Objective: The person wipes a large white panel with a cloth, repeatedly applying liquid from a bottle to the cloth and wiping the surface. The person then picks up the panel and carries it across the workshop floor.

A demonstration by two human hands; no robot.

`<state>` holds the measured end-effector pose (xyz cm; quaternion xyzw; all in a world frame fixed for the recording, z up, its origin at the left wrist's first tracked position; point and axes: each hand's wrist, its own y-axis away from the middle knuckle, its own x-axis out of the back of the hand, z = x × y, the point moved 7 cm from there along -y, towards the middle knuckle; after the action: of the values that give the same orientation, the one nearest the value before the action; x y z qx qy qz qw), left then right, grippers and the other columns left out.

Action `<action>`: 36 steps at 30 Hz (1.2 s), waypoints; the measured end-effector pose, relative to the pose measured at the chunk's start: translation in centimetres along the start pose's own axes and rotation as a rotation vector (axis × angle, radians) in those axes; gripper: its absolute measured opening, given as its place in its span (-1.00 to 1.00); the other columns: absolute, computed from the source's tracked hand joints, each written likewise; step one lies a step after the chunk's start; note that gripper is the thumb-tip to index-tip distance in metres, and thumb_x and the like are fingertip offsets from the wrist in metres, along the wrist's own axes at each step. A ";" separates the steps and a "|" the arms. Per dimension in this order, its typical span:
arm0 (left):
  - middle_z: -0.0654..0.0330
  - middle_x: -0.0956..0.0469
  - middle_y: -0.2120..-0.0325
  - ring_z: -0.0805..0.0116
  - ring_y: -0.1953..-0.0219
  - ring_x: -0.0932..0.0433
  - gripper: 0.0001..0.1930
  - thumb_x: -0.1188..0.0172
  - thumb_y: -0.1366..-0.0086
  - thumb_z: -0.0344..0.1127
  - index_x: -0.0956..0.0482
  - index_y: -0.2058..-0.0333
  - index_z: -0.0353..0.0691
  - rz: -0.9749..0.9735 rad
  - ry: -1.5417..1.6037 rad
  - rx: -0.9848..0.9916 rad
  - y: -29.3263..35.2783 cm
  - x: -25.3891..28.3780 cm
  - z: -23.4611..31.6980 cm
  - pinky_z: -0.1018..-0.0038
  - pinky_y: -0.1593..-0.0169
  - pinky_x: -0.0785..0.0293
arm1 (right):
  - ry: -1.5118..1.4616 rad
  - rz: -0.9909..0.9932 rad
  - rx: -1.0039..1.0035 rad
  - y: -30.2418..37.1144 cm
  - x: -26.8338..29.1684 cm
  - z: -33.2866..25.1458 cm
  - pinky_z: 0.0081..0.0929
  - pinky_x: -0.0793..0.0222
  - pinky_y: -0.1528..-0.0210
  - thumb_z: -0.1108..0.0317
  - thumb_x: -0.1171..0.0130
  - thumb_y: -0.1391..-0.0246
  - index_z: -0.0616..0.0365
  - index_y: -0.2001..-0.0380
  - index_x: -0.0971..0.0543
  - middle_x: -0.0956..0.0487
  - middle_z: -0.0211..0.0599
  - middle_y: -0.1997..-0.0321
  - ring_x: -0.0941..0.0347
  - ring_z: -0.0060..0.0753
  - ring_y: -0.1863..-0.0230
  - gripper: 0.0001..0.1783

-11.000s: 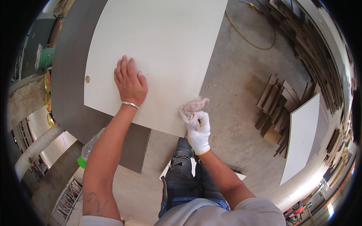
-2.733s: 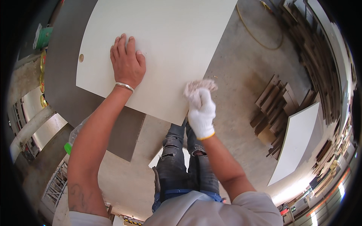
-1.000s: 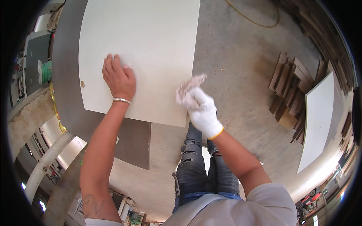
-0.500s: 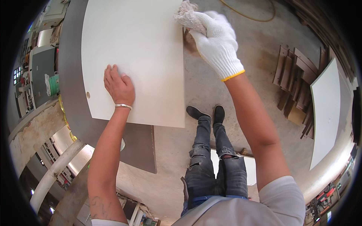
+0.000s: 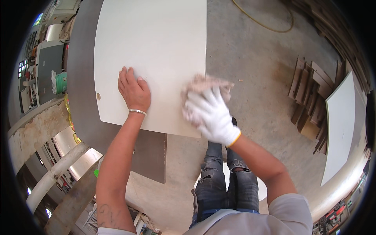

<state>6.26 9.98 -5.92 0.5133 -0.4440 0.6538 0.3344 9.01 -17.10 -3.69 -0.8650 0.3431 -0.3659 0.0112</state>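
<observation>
A large white panel lies on a dark brown board, which sticks out past its near edge. My left hand, bare with a metal bangle at the wrist, rests flat on the panel with its fingers stretched out. At the panel's right edge, near its front corner, my right hand wears a white knit glove with a yellow cuff. Under its fingers is a bunched, pale pinkish rag, partly over the edge. Motion blurs both glove and rag.
Stacked brown boards lie on the floor to the right, with a white sheet leaning beside them. A yellowish hose curves across the concrete floor at the far side. Left of the panel stands a green container.
My right hand has come toward me along the panel's right edge with the rag, from the far end to near the front corner. The left hand stays on the panel.
</observation>
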 end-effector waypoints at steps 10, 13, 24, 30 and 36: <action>-0.15 -0.24 -0.35 -0.18 -0.42 -0.14 -0.50 -0.01 -0.39 -0.29 -0.33 -0.25 -0.36 0.012 0.034 -0.006 -0.3 0.0 -0.1 -0.05 -0.46 0.00 | 0.083 -0.097 0.056 -0.4 -0.4 -0.9 0.11 -0.17 -0.42 0.27 -0.30 0.07 0.11 0.01 -0.59 -0.47 -0.14 -0.28 -0.23 0.17 -0.38 -0.52; -0.16 -0.24 -0.34 -0.18 -0.42 -0.14 -0.50 -0.01 -0.39 -0.29 -0.33 -0.25 -0.36 0.006 0.043 -0.015 0.0 0.1 0.4 -0.05 -0.46 0.00 | -0.071 -0.265 0.166 2.2 -0.8 -2.9 0.10 -0.19 -0.43 0.21 -0.34 0.09 0.09 0.00 -0.60 -0.49 -0.18 -0.27 -0.31 0.11 -0.36 -0.48; -0.17 -0.24 -0.34 -0.19 -0.42 -0.14 -0.50 -0.01 -0.39 -0.29 -0.32 -0.25 -0.35 -0.005 0.039 -0.007 -0.1 0.1 0.2 -0.05 -0.46 0.00 | 0.167 -0.049 0.155 -6.0 1.8 2.8 0.32 -0.06 -0.43 0.35 -0.28 0.09 0.13 -0.12 -0.57 -0.44 -0.03 -0.33 -0.20 0.26 -0.41 -0.40; -0.17 -0.26 -0.32 -0.19 -0.41 -0.16 -0.52 -0.02 -0.38 -0.29 -0.34 -0.23 -0.35 0.015 0.049 -0.017 -0.3 0.4 0.7 -0.05 -0.45 -0.01 | -0.109 -0.395 0.211 3.5 -1.2 -1.0 0.15 -0.21 -0.38 0.30 -0.29 0.04 0.04 -0.14 -0.61 -0.46 -0.17 -0.38 -0.28 0.05 -0.41 -0.43; -0.16 -0.26 -0.32 -0.19 -0.40 -0.17 -0.51 -0.02 -0.38 -0.29 -0.34 -0.24 -0.33 0.046 0.048 -0.051 -0.4 0.1 0.8 -0.05 -0.45 -0.02 | 0.151 0.054 0.132 -9.9 4.7 9.7 0.13 0.04 -0.55 0.38 -0.16 -0.11 -0.08 -0.20 -0.59 -0.37 -0.15 -0.49 -0.07 0.23 -0.55 -0.47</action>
<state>6.92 9.40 -5.64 0.4782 -0.4641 0.6621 0.3428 23.33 -14.59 -5.18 -0.8228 0.3412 -0.4515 0.0521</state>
